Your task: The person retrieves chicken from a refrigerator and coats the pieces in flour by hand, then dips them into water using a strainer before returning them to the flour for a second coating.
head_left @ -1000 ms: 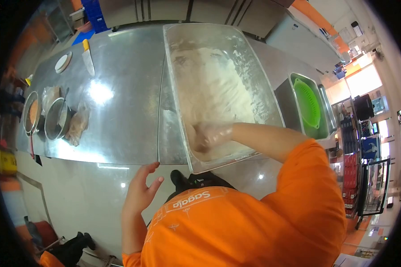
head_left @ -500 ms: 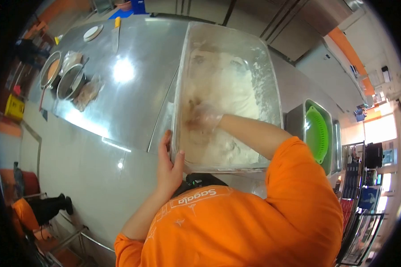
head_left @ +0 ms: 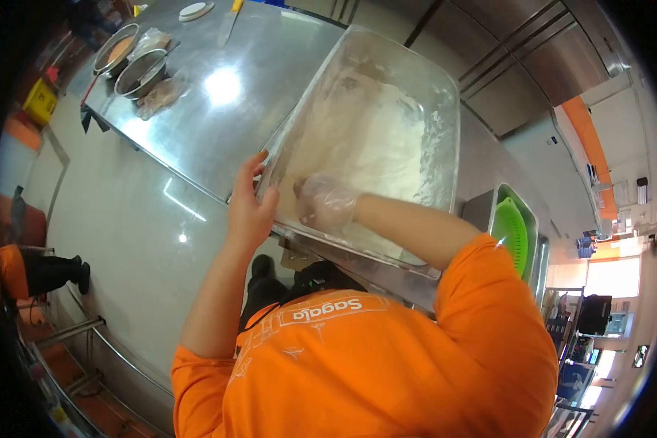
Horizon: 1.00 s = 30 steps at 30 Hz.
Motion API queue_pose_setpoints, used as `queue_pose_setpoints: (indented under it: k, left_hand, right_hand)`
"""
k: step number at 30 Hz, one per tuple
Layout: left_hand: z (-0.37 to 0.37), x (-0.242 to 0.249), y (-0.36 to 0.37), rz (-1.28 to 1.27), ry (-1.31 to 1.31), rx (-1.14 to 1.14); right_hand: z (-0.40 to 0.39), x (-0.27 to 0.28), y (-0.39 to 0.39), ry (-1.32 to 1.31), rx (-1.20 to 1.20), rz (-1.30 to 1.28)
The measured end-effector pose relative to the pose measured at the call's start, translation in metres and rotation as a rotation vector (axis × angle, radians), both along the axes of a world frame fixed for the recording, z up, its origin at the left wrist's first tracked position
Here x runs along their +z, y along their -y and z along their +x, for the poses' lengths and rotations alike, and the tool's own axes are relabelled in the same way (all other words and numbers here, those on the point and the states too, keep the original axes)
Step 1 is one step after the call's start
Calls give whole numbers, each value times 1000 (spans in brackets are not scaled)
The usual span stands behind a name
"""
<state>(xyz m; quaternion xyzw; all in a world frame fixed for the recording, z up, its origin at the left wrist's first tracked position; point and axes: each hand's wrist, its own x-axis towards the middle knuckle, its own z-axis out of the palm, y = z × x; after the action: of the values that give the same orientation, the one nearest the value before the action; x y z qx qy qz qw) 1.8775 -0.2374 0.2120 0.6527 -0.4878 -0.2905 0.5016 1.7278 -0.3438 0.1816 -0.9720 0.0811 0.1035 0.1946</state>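
A large clear rectangular tub [head_left: 451, 146] stands on the steel table, with white flour-like powder [head_left: 387, 139] spread over its bottom. My right hand [head_left: 327, 204], in a clear plastic glove, is down inside the tub at the near left corner, on the powder. Its fingers look curled, but what they hold, if anything, is hidden. My bare left hand [head_left: 252, 201] is at the tub's left wall near that corner, thumb and fingers apart around the rim.
On the steel table [head_left: 190, 139] are a sieve [head_left: 117, 51], a metal bowl [head_left: 140, 75], plastic bags, a white lid [head_left: 196, 11] and a yellow-handled knife [head_left: 230, 23]. Right of the tub, a green basket [head_left: 511, 233] sits in a metal container. Another person's legs [head_left: 55, 271] show at left.
The tub now appears tilted clockwise in view. My gloved hand has moved toward the tub's near left corner, and my left hand has shifted left and up with the rim.
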Motion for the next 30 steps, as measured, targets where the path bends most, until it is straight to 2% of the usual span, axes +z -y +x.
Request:
queue_pose_setpoints:
  k: [3, 5, 7, 8, 10, 12, 14, 16, 18, 20, 22, 23, 25, 27, 29, 30]
  left_hand:
    - [5, 7, -1, 62, -18, -28]
    - [6, 8, -1, 97, -24, -50]
    - [7, 2, 1, 77, 5, -69]
    - [7, 0, 3, 60, 15, -81]
    - [8, -4, 2, 34, 30, -102]
    - [11, -2, 5, -13, 150, -126]
    - [15, 6, 6, -31, 241, -152]
    - [18, 18, 6, -8, 296, -186]
    - [24, 16, 12, -75, 290, -246]
    - [27, 16, 21, -91, 264, -282]
    - [28, 21, 32, -56, 229, -304]
    - [27, 20, 35, -46, 233, -327]
    - [24, 15, 39, -21, 235, -363]
    - [25, 18, 41, -41, 216, -404]
    - [26, 18, 42, -62, 196, -434]
    - [29, 17, 42, -71, 186, -440]
  right_hand:
    - [-4, 3, -2, 163, -31, 27]
    - [-32, -21, 10, 177, -10, 19]
    - [-48, -47, 23, 80, -203, 153]
    - [-48, -47, 32, -28, -387, 288]
    - [-54, -52, 28, -220, -341, 305]
    - [-40, -7, -2, -348, 101, 58]
    - [-36, 29, -7, -368, -114, 320]
    - [-46, 42, 1, -405, -255, 380]
    - [-69, 51, 22, -477, -323, 249]
    - [-81, 54, 21, -703, -671, 246]
    - [-96, 24, 10, -709, -745, 135]
    - [-110, -29, -5, -611, -639, 22]
    - [-101, -34, -23, -485, -583, 28]
    - [-52, 33, -34, -414, -702, 272]
    - [-49, 22, -21, 31, -993, 823]
    - [-52, 23, -8, 114, -1050, 800]
